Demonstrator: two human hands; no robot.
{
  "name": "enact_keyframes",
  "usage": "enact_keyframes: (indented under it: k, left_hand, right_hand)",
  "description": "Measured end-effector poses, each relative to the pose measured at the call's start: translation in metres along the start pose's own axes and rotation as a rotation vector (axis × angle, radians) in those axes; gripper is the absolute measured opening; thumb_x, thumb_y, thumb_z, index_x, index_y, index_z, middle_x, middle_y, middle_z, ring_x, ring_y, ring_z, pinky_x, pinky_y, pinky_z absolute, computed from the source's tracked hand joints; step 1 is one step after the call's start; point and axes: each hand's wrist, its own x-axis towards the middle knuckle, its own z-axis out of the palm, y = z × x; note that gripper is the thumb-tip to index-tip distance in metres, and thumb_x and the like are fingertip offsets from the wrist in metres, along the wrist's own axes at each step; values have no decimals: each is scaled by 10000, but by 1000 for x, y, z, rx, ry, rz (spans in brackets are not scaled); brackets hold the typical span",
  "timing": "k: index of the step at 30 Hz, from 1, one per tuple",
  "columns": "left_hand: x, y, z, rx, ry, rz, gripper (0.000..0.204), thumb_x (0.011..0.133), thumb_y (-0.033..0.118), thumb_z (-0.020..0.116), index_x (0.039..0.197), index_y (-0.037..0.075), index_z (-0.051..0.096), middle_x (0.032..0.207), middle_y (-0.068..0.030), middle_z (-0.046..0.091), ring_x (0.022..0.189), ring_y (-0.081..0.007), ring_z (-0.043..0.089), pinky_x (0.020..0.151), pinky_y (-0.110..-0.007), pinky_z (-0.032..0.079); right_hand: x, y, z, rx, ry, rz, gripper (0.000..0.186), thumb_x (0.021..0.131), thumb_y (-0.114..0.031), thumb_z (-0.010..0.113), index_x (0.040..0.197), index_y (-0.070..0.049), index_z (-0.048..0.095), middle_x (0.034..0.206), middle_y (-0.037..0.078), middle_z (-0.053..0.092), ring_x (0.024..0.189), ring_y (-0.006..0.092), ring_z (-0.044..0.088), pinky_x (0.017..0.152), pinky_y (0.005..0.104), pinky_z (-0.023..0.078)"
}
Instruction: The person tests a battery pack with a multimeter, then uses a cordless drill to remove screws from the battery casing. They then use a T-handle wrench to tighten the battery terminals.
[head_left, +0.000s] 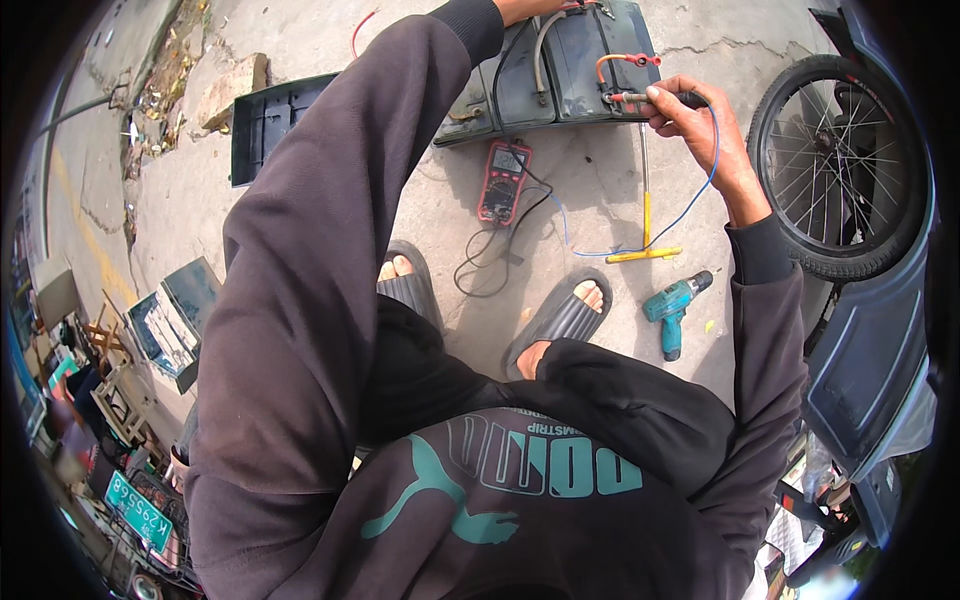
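A row of dark batteries (577, 68) stands on the ground at the top, joined by short cables. My right hand (690, 125) is closed in a pinch around a test probe (632, 97), whose tip is at a terminal on the right battery. A thin blue wire (716, 150) runs down from by this hand. Just above the probe is a loose red connector (642, 61). My left hand (527, 8) reaches over the batteries at the top edge; its fingers are mostly out of the picture. Below the batteries lies a red multimeter (503, 180) with a dark lead.
A yellow T-handled tool (645, 254) and a teal cordless drill (677, 312) lie near my feet. Left of the batteries is a black tray (262, 140). A spoked wheel (835, 165) and a blue panel (870, 350) border the right; clutter lines the left.
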Motion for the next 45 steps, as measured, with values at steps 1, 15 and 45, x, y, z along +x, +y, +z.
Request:
enact_keyframes:
  k: [1,15,45]
  left_hand:
    - [-2,4,-5,8,-10,3,208,836,158,747,818,-47,718,755,-135,726,660,-196,694,610,-323,545]
    - [-1,41,8,109,31,-34,285,867,282,723,882,-2,744,680,-71,697,593,-150,655,542,-334,515]
    - [12,26,29,165,40,33,196,837,168,721,826,-26,737,674,-135,692,559,-201,652,550,-355,517]
  right_hand:
    - [1,-3,4,-18,17,13,290,962,-274,655,1025,7,686,857,76,733,736,87,640,683,240,530]
    - [-27,-8,-3,254,191,-4,263,955,-229,665,1052,14,688,872,82,732,744,99,661,684,244,531]
    - [-41,26,-11,291,339,75,285,961,-243,657,1060,24,677,885,82,733,746,99,658,694,238,519]
